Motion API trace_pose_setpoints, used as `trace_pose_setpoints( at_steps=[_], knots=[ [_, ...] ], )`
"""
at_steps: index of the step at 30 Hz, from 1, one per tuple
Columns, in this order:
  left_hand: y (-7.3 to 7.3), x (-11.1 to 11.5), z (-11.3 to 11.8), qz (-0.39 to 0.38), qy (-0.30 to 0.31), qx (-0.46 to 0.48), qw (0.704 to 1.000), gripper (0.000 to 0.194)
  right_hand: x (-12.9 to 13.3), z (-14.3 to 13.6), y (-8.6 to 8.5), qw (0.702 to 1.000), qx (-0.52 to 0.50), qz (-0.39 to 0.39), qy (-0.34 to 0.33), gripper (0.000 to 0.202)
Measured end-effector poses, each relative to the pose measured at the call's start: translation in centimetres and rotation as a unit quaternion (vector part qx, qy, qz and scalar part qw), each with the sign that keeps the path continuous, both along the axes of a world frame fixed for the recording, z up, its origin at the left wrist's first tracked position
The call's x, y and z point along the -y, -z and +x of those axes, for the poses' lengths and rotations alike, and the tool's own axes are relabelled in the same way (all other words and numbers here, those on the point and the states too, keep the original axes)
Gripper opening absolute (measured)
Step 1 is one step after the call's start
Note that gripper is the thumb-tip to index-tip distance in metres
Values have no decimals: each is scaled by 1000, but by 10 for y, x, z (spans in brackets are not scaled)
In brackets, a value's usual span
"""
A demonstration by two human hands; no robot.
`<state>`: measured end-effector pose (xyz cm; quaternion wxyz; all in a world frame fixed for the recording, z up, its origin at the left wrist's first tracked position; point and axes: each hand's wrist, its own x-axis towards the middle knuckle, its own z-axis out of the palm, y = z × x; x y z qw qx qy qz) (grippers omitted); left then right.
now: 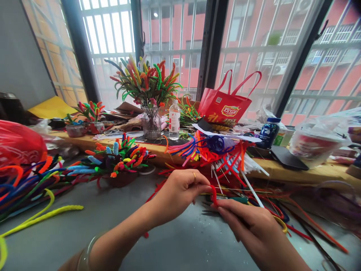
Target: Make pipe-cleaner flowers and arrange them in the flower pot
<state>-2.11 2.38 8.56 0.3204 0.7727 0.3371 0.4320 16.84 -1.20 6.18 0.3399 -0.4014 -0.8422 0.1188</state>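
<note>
A short red pipe cleaner runs between my two hands above the grey table. My left hand pinches its upper end, with a ring on one finger and a bangle on the wrist. Lower down, the fingertips of my right hand are closed on the other end. Just behind them lie scissors with dark blades and a green-handled tool, partly covered by my hands. A bundle of red, orange, blue and white pipe cleaners hangs over the ledge beyond.
A pot of colourful pipe cleaners stands at left, near long yellow-green ones. On the wooden ledge are a glass vase, a water bottle, a red bag and a blue bottle. Loose stems lie at right.
</note>
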Motion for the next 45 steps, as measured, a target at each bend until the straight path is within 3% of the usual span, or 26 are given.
trace_pose_setpoints(
  at_steps=[5, 9, 11, 14, 18, 21, 24, 27, 30, 32, 34, 37, 42, 45],
  knots=[
    [-5, 6, -2, -63, 109, -25, 992, 13, -18, 6, -9, 987, 3, -158, -18, 32],
    [-1, 12, 1, 12, 166, -122, 978, 14, -26, 15, -20, 989, 16, -146, -25, 27],
    [5, 12, 3, 59, 150, -181, 970, 17, -22, 21, -27, 992, 40, -117, -20, 26],
    [13, 8, 5, 122, 63, -234, 962, 21, -8, 26, -33, 996, 65, -67, -10, 22],
    [16, 2, 6, 135, -18, -153, 979, 19, 8, 26, -32, 994, 106, 10, -14, 17],
    [11, 3, 6, 80, -32, -75, 994, 15, 10, 23, -29, 987, 158, 19, -2, 22],
    [5, 7, 5, -34, 11, -13, 999, 16, 5, 19, -25, 983, 180, -20, 5, 28],
    [0, 11, 3, -127, 92, 14, 987, 17, -6, 18, -22, 985, 137, -101, -27, 29],
    [-1, 13, 1, -139, 158, -47, 977, 17, -17, 21, -22, 983, 86, -156, -49, 28],
    [1, 14, 1, -87, 178, -120, 973, 17, -20, 23, -25, 984, 70, -158, -50, 27],
    [6, 12, 3, -12, 163, -186, 969, 19, -18, 25, -28, 986, 69, -147, -44, 27],
    [13, 5, 5, 54, 91, -234, 966, 22, -9, 25, -32, 986, 92, -140, -22, 28],
    [13, -2, 4, 46, -3, -165, 985, 19, 4, 20, -33, 985, 108, -134, 2, 30],
    [9, -1, 4, 5, -26, -117, 993, 19, 4, 17, -32, 982, 103, -159, 2, 30]
  ],
)
